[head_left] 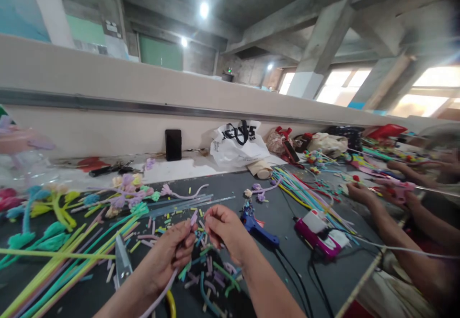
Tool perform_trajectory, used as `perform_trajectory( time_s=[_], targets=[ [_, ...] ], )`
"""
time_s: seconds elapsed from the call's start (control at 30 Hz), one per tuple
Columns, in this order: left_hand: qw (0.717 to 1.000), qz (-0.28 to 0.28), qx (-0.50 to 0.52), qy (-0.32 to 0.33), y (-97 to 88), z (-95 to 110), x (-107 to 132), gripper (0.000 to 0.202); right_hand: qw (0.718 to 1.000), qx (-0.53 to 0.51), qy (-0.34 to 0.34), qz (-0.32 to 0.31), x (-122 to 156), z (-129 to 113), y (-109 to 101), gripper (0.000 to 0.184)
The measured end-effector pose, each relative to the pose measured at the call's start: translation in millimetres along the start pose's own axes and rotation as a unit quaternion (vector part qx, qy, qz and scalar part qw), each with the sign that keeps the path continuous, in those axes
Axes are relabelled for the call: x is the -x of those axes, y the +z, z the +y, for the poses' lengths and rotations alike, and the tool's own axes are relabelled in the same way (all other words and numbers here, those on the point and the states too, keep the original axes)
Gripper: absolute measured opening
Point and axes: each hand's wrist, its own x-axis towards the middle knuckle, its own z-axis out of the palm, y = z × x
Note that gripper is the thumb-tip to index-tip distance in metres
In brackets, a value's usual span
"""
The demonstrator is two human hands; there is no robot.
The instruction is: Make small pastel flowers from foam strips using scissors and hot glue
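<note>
Our left hand (170, 248) grips a lilac stem (162, 291) above the tabletop (223, 186); our right hand (226, 229) has curled fingers, whether holding anything we cannot tell; this piece looks unfinished; flowered sprigs (124, 198) seem done; bare stems (41, 279) remain.

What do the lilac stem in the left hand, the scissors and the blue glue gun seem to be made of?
The lilac stem: probably soft fibre, judging by its matte, soft-edged surface; any core is hidden.
The scissors: likely steel where visible, silvery grey with a sheen.
The blue glue gun: probably hard moulded plastic, smooth and evenly coloured.
</note>
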Motion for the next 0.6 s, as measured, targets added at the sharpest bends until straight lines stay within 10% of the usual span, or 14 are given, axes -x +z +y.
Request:
perform_trajectory(
  time_s=[0.6],
  targets=[
    [0.995,-0.016,-0.092,-0.018,1.6,-6,4,0.020,0.998,-0.069,-0.008,-0.009,2,23,-3,0.025]
  ],
)
